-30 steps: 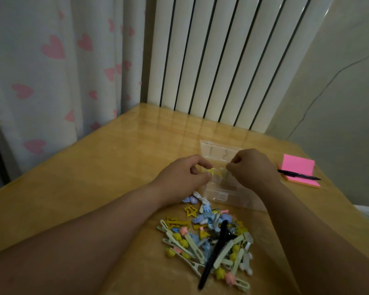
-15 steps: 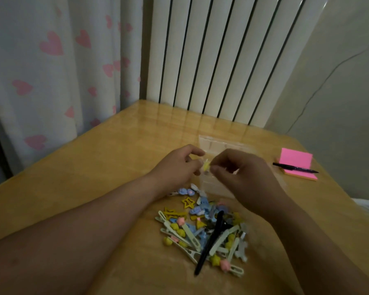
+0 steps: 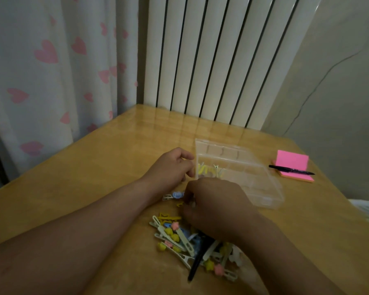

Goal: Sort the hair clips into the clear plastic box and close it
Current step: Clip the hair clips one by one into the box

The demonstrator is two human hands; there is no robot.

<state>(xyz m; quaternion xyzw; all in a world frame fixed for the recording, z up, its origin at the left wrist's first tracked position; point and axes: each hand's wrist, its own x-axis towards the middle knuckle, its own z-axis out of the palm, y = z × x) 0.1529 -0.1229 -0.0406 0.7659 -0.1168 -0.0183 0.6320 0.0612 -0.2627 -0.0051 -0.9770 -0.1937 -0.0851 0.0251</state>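
Your right hand point(image 3: 215, 206) over clip pile point(image 3: 179, 237) — fingertips point(image 3: 188, 201) curled down, just beside yellow clip point(image 3: 179, 204) (grip hidden, cannot tell). Your left hand point(image 3: 170, 165) curled at clear box point(image 3: 273, 194) left wall — hold unclear too.

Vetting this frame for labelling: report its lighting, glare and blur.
Head view: dim, warm light, left hand and right hand dark; head view: radiator reflects as pale streaks on the far end of the table; head view: clear plastic box faint, hair clips slightly soft.
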